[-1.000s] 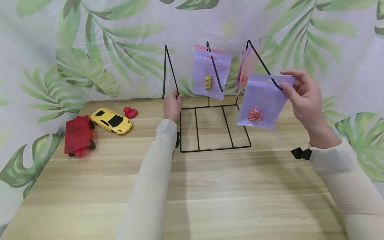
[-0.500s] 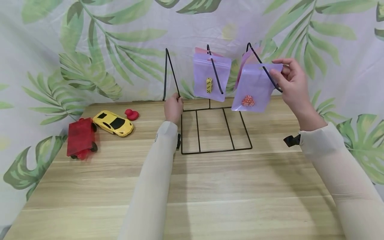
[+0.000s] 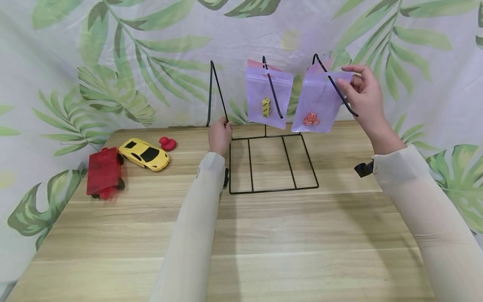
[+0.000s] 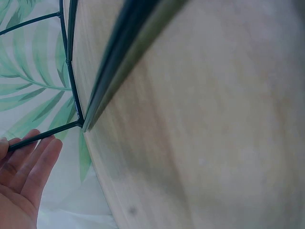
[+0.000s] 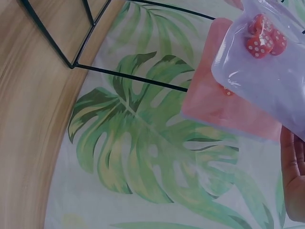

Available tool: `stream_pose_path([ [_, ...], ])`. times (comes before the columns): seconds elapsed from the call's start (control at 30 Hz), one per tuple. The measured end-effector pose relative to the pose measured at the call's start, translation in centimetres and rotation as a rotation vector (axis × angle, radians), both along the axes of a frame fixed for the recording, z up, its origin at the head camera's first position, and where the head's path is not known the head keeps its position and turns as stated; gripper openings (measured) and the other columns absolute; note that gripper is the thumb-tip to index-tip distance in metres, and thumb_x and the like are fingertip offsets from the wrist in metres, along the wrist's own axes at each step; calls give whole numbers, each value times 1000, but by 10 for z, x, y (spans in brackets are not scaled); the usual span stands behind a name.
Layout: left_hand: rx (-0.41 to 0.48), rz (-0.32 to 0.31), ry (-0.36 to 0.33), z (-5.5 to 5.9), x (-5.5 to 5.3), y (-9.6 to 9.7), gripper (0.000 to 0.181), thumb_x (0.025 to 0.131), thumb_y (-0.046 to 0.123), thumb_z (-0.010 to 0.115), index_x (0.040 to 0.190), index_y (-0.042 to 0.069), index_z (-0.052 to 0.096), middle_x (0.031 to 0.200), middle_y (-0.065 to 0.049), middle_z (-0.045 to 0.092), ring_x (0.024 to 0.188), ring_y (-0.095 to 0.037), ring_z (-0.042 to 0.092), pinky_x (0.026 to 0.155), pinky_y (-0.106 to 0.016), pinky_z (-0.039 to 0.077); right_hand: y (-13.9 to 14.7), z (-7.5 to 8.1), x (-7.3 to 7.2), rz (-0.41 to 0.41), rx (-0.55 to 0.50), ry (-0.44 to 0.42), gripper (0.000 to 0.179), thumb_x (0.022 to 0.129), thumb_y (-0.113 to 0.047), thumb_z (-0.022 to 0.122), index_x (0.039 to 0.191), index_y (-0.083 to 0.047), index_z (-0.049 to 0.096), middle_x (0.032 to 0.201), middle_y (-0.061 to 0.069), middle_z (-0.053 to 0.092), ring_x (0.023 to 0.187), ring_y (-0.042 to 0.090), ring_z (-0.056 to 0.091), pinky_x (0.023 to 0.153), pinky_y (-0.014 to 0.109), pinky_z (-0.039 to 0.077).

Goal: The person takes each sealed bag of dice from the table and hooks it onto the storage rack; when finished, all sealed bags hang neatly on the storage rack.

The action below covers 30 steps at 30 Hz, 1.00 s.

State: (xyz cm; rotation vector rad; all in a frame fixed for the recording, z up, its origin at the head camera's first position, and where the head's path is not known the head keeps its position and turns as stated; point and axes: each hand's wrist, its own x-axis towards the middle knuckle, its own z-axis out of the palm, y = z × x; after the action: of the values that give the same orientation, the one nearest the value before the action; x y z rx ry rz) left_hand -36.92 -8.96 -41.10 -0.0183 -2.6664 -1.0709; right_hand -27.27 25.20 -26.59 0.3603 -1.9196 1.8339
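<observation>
My right hand (image 3: 366, 94) pinches the top corner of a purple zip bag (image 3: 318, 100) with red dice (image 3: 311, 119) in it. The bag hangs on the right prong of a black wire rack (image 3: 274, 191), with a pink bag (image 5: 214, 95) behind it. With its fingers and thumb round an upright wire on the rack's left side, my left hand (image 3: 220, 136) holds the frame. Another purple zip bag (image 3: 268, 90), with yellow dice (image 3: 266, 108) inside, hangs from the middle prong in front of a pink one. The left prong (image 3: 216, 84) carries no bag.
On the left of the wooden table (image 3: 124, 251) lie a yellow toy car (image 3: 145, 154), a red rubber duck (image 3: 167, 144) and a red bag (image 3: 103, 170) that overlaps a black-wheeled toy. A leaf-patterned cloth (image 3: 170, 25) stands close behind the rack.
My right hand has moved left and up, sliding the purple bag of red dice farther back along the right prong. The left hand keeps its place on the rack.
</observation>
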Motion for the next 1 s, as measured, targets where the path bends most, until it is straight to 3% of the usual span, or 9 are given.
stream_pose_path([
  [0.17,-1,-1,-2,-1,-1,0,25,105,21,50,100,2,66,87,-15,69,71,-28,59,69,-39,49,0,-1,-8,-24,-7,1,25,92,-5,68,115,-12,61,64,-5,59,54,4,52,56,15,48],
  [0.37,-9,11,11,-3,-2,1,23,104,21,52,95,5,64,85,-15,68,71,-28,58,69,-40,49,-1,-6,-14,-57,-53,-1,27,90,-2,69,115,-12,60,74,-6,65,64,4,58,63,13,48],
  [0.53,-10,16,5,-3,-1,1,24,104,23,51,96,5,66,87,-14,70,71,-29,59,69,-41,50,-1,-13,-10,-170,6,-42,31,91,-10,71,119,-14,58,87,-10,65,81,2,60,73,15,47],
  [0.7,-10,17,6,-5,-2,-1,24,105,23,51,97,5,65,83,-14,68,68,-27,58,66,-39,48,-4,-28,0,-284,156,-121,44,95,-20,68,134,-12,51,110,-11,59,105,6,57,89,20,44],
  [0.87,-26,20,-1,-5,-3,-1,24,104,22,51,101,4,66,85,-15,69,69,-28,59,67,-41,49,-4,-45,20,-281,259,-125,63,95,-23,67,149,-8,36,144,8,47,134,21,44,114,35,34],
  [1.0,-66,4,-22,-1,-2,1,26,105,23,49,105,2,65,92,-17,71,72,-30,62,70,-44,52,-4,-57,41,-284,370,-87,68,97,-25,64,153,-10,30,155,12,33,142,26,34,119,43,27],
])
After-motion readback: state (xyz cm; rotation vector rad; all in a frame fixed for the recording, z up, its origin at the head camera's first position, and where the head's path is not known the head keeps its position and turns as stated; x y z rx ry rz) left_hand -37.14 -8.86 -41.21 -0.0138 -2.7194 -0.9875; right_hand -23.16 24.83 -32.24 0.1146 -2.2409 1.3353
